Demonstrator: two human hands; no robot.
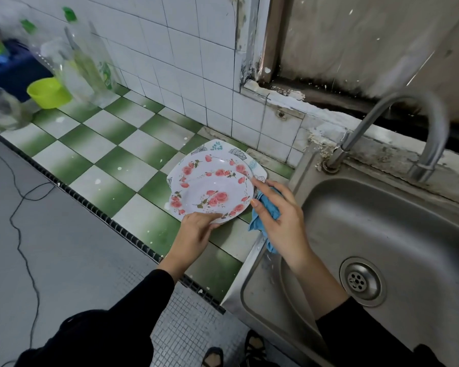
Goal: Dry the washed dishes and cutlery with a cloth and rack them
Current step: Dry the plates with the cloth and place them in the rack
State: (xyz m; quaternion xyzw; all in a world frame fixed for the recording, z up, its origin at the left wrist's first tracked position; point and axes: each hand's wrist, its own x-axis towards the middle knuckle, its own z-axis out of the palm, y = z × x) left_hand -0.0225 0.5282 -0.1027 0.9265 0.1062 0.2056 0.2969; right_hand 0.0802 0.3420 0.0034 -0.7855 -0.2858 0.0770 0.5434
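Head view: your left-hand grip (196, 231) pinches the near rim of the rose-pattern bowl (211, 189), which lies over a leaf-print plate (224, 147) on the tabletop (112, 154). Your right-hand grip (278, 207) holds the cloth (257, 222) against the opposite rim. Expect a light, stiff, wet-slick dish; hold it by the rim. The sink (382, 213) lies right of that grip, and the bottles (85, 62) stand well to the left.

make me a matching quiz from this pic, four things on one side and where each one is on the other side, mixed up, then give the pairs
Things
1. rose plate
2. blue cloth
3. green bowl
4. tap

Places
a. arching over the sink
b. held in the right hand
c. far left of the counter, by the bottles
d. gripped at its near rim by the left hand

Pairs: 1-d, 2-b, 3-c, 4-a
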